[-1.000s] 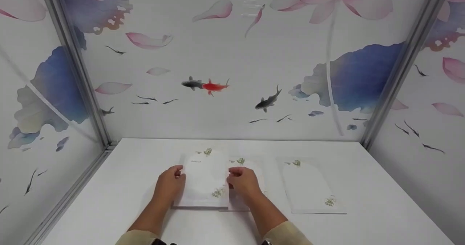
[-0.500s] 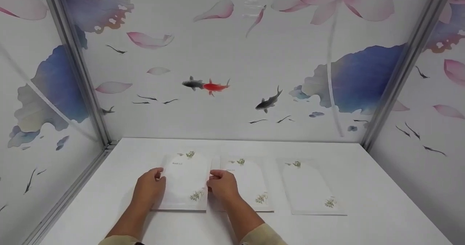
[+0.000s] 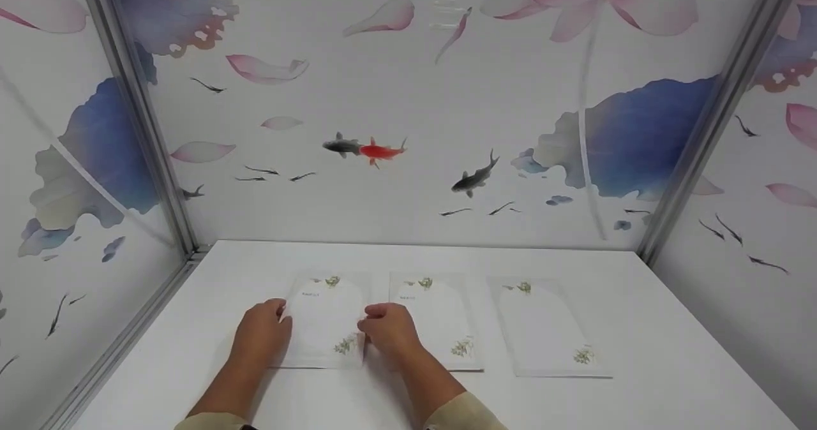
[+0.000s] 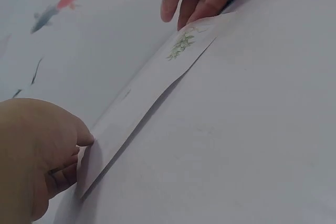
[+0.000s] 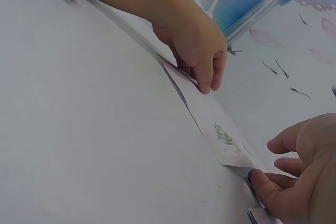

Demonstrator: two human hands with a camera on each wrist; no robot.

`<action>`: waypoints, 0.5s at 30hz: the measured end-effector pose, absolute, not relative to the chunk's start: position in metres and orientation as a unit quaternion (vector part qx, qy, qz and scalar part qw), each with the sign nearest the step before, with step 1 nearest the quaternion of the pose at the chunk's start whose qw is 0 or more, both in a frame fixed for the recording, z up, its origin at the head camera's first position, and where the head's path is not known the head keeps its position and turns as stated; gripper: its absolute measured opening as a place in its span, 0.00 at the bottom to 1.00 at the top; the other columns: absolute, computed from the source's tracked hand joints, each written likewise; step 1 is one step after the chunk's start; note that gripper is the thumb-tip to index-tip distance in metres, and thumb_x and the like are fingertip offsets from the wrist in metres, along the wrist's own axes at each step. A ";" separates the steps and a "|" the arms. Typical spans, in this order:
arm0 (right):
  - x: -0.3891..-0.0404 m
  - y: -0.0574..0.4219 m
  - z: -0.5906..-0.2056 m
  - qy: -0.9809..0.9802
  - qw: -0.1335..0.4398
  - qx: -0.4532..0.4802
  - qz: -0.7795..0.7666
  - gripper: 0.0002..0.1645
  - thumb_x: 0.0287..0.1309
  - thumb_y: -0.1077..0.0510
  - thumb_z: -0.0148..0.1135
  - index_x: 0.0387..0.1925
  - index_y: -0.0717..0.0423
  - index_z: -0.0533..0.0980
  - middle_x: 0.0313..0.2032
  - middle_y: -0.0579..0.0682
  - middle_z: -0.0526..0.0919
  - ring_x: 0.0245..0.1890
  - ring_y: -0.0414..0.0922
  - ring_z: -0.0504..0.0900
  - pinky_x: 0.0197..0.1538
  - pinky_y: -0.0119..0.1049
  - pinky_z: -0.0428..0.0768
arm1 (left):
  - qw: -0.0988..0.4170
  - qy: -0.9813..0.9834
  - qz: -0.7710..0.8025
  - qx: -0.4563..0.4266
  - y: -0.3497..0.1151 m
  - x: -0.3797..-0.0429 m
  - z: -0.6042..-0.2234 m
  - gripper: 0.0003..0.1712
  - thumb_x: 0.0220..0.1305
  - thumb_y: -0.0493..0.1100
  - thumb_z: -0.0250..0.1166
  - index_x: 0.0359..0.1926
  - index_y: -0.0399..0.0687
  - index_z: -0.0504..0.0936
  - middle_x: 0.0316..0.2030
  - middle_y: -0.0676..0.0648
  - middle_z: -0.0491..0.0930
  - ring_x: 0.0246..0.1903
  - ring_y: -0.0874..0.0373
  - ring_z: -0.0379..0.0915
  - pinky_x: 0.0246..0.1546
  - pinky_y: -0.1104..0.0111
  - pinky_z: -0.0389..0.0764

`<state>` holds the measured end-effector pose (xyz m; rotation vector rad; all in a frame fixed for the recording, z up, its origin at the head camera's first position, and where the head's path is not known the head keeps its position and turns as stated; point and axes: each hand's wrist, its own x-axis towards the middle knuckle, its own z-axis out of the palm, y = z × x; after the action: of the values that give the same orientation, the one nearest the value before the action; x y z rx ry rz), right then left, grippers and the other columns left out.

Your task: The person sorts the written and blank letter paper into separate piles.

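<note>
A white sheet of letter paper (image 3: 322, 325), printed with green sprigs and a small line of text, lies at the left of the row. My left hand (image 3: 262, 331) pinches its left edge, thumb on the paper in the left wrist view. At the opposite edge my right hand (image 3: 390, 331) holds the paper near its lower corner; the right wrist view shows the thumb (image 5: 262, 184) at that slightly raised corner. Just right of it, a matching middle sheet (image 3: 440, 328) also carries text, its left part covered by my right hand.
A third sprig-printed sheet (image 3: 546, 331), with no text visible, lies farther right. The white table (image 3: 664, 353) is bordered by a painted back panel (image 3: 396, 213) and side panels with grey metal posts (image 3: 150, 136).
Both hands have carried the paper leftward, off the middle sheet it overlapped, then lowered it flat onto the table. The middle sheet now shows more fully; the third sheet stays put.
</note>
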<state>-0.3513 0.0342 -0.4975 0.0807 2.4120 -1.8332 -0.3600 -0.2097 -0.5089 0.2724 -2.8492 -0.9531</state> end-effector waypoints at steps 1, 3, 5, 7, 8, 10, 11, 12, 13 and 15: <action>-0.350 0.034 -0.496 0.797 0.058 0.025 -0.601 0.22 0.67 0.57 0.71 0.60 0.58 0.83 0.50 0.52 0.87 0.41 0.44 0.88 0.50 0.40 0.88 | 0.063 -0.943 -0.315 0.090 -0.210 -0.360 -0.509 0.28 0.80 0.42 0.58 0.75 0.36 0.72 0.67 0.33 0.80 0.72 0.33 0.72 0.72 0.41 0.75; -0.348 0.034 -0.495 0.800 0.061 0.023 -0.596 0.22 0.68 0.56 0.71 0.60 0.58 0.82 0.51 0.52 0.87 0.41 0.44 0.88 0.51 0.41 0.89 | 0.064 -0.943 -0.314 0.092 -0.210 -0.361 -0.509 0.28 0.79 0.42 0.58 0.74 0.36 0.73 0.67 0.33 0.80 0.72 0.33 0.72 0.72 0.41 0.75; -0.347 0.033 -0.493 0.809 0.060 0.022 -0.585 0.22 0.68 0.55 0.71 0.60 0.57 0.82 0.52 0.52 0.87 0.43 0.45 0.88 0.52 0.42 0.89 | 0.063 -0.943 -0.314 0.092 -0.210 -0.361 -0.508 0.27 0.79 0.42 0.59 0.73 0.35 0.74 0.67 0.33 0.80 0.72 0.33 0.72 0.72 0.41 0.75; -0.347 0.033 -0.493 0.822 0.053 0.022 -0.567 0.22 0.68 0.53 0.71 0.60 0.56 0.83 0.53 0.52 0.87 0.46 0.45 0.87 0.56 0.45 0.89 | 0.060 -0.942 -0.317 0.093 -0.210 -0.361 -0.507 0.27 0.79 0.42 0.58 0.73 0.35 0.74 0.68 0.32 0.80 0.73 0.33 0.72 0.73 0.41 0.75; -0.347 0.034 -0.492 0.829 0.049 0.022 -0.557 0.23 0.68 0.52 0.71 0.60 0.55 0.83 0.54 0.52 0.87 0.49 0.46 0.87 0.57 0.46 0.88 | 0.060 -0.942 -0.318 0.093 -0.209 -0.360 -0.506 0.27 0.79 0.43 0.58 0.73 0.35 0.74 0.68 0.32 0.79 0.73 0.32 0.71 0.73 0.40 0.75; -0.348 0.036 -0.491 0.840 0.040 0.017 -0.541 0.22 0.69 0.50 0.70 0.60 0.54 0.83 0.55 0.51 0.87 0.52 0.47 0.87 0.60 0.48 0.88 | 0.066 -0.941 -0.319 0.091 -0.209 -0.360 -0.504 0.28 0.79 0.43 0.58 0.73 0.35 0.74 0.68 0.32 0.79 0.73 0.32 0.70 0.73 0.40 0.74; -0.348 0.038 -0.491 0.845 0.035 0.011 -0.534 0.23 0.69 0.49 0.70 0.60 0.54 0.83 0.56 0.51 0.87 0.54 0.47 0.86 0.61 0.48 0.87 | 0.071 -0.941 -0.320 0.091 -0.208 -0.360 -0.503 0.28 0.79 0.44 0.59 0.73 0.35 0.74 0.69 0.32 0.79 0.73 0.32 0.70 0.73 0.40 0.73; -0.349 0.042 -0.491 0.848 0.031 0.005 -0.529 0.23 0.69 0.48 0.69 0.60 0.53 0.83 0.57 0.51 0.87 0.56 0.48 0.86 0.62 0.49 0.87 | 0.079 -0.940 -0.321 0.089 -0.207 -0.360 -0.502 0.28 0.79 0.44 0.59 0.73 0.35 0.74 0.69 0.32 0.78 0.74 0.32 0.69 0.73 0.40 0.73; -0.351 0.046 -0.491 0.849 0.026 -0.002 -0.527 0.23 0.69 0.47 0.69 0.60 0.53 0.83 0.57 0.51 0.87 0.57 0.49 0.86 0.62 0.49 0.86 | 0.086 -0.939 -0.323 0.086 -0.206 -0.361 -0.500 0.28 0.79 0.44 0.59 0.73 0.36 0.74 0.69 0.32 0.78 0.74 0.32 0.69 0.74 0.40 0.73; -0.354 0.056 -0.490 0.850 0.016 -0.015 -0.526 0.24 0.70 0.46 0.68 0.60 0.53 0.84 0.57 0.52 0.87 0.58 0.50 0.86 0.62 0.50 0.86 | 0.102 -0.936 -0.328 0.080 -0.202 -0.363 -0.498 0.28 0.78 0.45 0.60 0.72 0.36 0.75 0.68 0.33 0.79 0.72 0.32 0.71 0.73 0.41 0.74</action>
<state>-0.3538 0.0565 -0.4896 -0.0466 2.6442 -1.6365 -0.3632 -0.2016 -0.4981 0.2370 -2.7640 -0.9679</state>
